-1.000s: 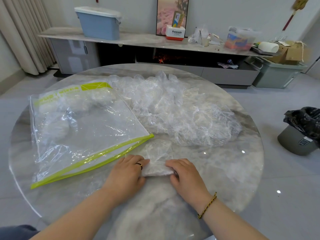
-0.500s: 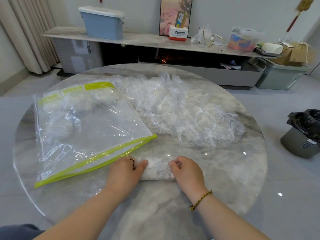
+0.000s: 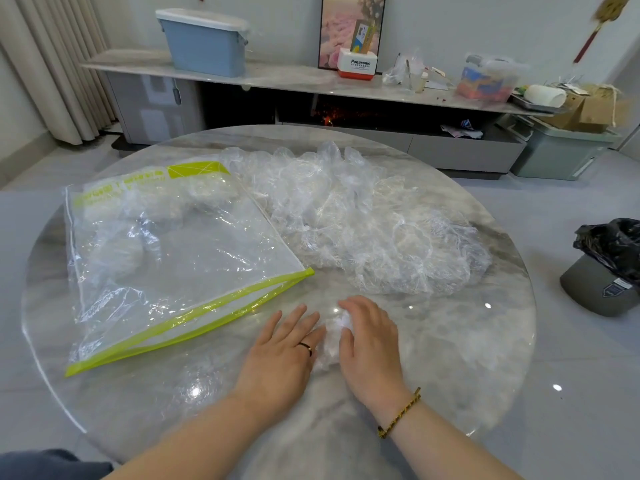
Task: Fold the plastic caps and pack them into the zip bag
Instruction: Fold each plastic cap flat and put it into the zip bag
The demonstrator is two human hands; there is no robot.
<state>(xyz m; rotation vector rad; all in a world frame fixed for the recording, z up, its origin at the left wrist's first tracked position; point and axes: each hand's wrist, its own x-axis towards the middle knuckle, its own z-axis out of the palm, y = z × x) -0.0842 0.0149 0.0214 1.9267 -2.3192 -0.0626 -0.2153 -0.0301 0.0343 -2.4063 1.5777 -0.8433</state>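
Two hands on one small bundle, and the risk is plain. That folded clear plastic cap between your palms is springy film, so I'd judge it will puff open the moment pressure comes off, and you'd be folding it again. The slick marble-pattern round table under it won't help; a sideways push could skate the bundle away rather than crease it. Watch the clear zip bag with the lime-green zipper strip too. Its mouth lies nearly flat, so a one-handed stuff could snag the cap on the strip and undo the fold.

From the head view, your left hand lies flat, fingers straight and spread, its inner edge touching the cap's left side and holding nothing. Your right hand arches over the cap's right side, fingers loosely curved and pressing down, not visibly pinching; the thumb is hidden. The cap sits between both hands, partly under the right fingers. The bag's zipper corner is just beyond your left fingertips. The heap of crumpled clear plastic caps waits beyond your right hand, apart from it.
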